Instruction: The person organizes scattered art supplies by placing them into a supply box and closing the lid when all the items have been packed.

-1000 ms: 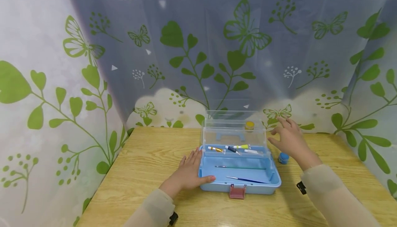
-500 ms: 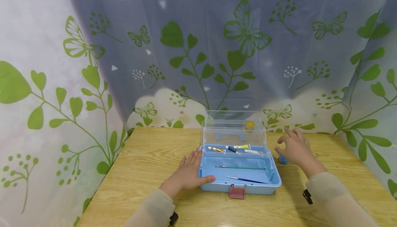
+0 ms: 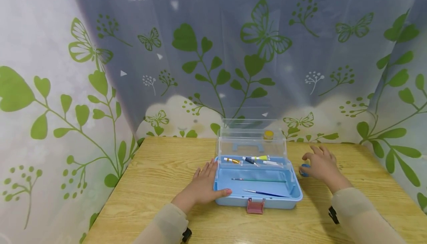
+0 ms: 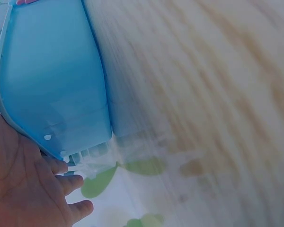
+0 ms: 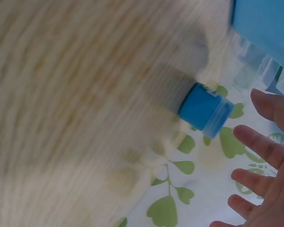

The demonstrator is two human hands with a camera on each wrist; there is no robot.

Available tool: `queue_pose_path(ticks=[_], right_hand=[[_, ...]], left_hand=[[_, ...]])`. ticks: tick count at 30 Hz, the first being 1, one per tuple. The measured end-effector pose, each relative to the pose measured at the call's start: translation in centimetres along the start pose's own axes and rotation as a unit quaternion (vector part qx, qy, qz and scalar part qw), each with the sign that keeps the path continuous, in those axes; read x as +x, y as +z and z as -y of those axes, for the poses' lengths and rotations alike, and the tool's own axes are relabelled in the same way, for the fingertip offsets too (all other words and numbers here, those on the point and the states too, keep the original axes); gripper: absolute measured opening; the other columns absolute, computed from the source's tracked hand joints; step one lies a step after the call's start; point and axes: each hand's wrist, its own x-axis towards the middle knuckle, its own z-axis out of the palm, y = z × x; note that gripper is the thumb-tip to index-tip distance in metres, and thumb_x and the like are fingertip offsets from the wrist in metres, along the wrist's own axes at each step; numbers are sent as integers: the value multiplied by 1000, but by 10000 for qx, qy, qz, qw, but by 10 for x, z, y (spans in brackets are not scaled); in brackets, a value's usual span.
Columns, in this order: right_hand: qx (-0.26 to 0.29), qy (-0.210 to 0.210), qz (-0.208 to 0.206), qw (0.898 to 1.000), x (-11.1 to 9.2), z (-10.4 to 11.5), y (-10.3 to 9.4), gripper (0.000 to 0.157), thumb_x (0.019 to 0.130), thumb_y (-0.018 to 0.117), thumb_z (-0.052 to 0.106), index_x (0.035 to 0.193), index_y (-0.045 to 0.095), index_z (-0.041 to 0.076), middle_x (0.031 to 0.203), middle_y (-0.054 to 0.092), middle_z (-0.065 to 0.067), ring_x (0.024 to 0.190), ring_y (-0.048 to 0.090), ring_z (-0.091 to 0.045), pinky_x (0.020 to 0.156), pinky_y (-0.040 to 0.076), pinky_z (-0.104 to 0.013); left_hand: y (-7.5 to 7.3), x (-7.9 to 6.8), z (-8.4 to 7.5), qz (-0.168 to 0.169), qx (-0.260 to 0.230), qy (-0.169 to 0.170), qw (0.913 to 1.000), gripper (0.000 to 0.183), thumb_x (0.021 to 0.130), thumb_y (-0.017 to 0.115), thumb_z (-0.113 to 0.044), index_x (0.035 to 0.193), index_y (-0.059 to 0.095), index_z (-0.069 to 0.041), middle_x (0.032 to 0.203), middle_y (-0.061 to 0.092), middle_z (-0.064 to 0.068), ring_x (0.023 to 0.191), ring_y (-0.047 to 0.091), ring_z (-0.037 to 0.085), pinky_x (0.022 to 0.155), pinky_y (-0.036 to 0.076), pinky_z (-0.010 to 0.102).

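Observation:
In the head view a light blue box (image 3: 280,203) stands on the table with its transparent lid (image 3: 250,132) raised. My left hand (image 3: 200,187) rests on the box's left edge, fingers straight and thumb over the front corner. A small blue paint jar (image 3: 305,170) stands just right of the box. Over it is my right hand (image 3: 323,165), fingers spread and slightly bent. From the right wrist, the clear-capped jar (image 5: 201,109) appears apart from the fingertips (image 5: 248,135). Inside the box lie a green-handled paintbrush (image 3: 260,180) and a dark blue paintbrush (image 3: 268,193).
Several paint tubes (image 3: 232,160) lie in the tray at the back of the box. A yellow paint jar (image 3: 268,135) shows behind the clear lid. The pink latch (image 3: 255,206) hangs down in front. Patterned curtains (image 3: 197,110) border the wooden table (image 3: 160,162).
My right hand has moved down and slightly right, from above the box's right side to over the blue paint jar. The left hand and the box have stayed put.

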Motion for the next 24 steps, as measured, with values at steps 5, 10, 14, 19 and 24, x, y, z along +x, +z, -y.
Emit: queue_pose_path(ticks=[5, 10, 14, 19, 24], right_hand=[[10, 128, 192, 9997, 1, -8, 6, 47, 86, 77, 35, 118, 69, 1, 150, 26, -39, 136, 12, -63, 100, 11, -81], [51, 182, 290, 9994, 0, -8, 6, 47, 87, 77, 33, 118, 69, 0, 150, 25, -40, 137, 10, -63, 101, 9, -81], [124, 234, 342, 9991, 0, -8, 6, 43, 87, 77, 32, 115, 69, 1, 151, 23, -40, 138, 8, -62, 102, 6, -81], [150, 239, 334, 9990, 1, -11, 9, 39, 86, 79, 30, 111, 70, 2, 151, 23, -41, 137, 7, -63, 102, 5, -80], [97, 203, 321, 9992, 3, -15, 13, 31, 83, 81, 29, 102, 73, 6, 150, 25, -40, 137, 8, -63, 102, 6, -81]], left_hand=[[0, 0, 0, -20, 6, 7, 10000, 112, 88, 43, -81, 161, 1, -7, 167, -4, 10, 153, 6, 35, 120, 6, 57], [1, 1, 1, -25, -9, 2, 10000, 111, 89, 44, -79, 161, 2, -7, 167, -4, 10, 153, 6, 36, 120, 6, 57], [1, 0, 1, 14, 14, 1, 10000, 113, 87, 41, -83, 161, 1, -7, 167, -5, 9, 153, 5, 35, 120, 7, 57], [0, 1, 1, 18, 19, 16, 10000, 113, 87, 40, -83, 161, 0, -7, 167, -6, 9, 153, 4, 36, 120, 7, 57], [0, 1, 1, 14, 24, 22, 10000, 113, 87, 40, -83, 161, 0, -7, 167, -5, 10, 153, 5, 36, 120, 7, 57]])
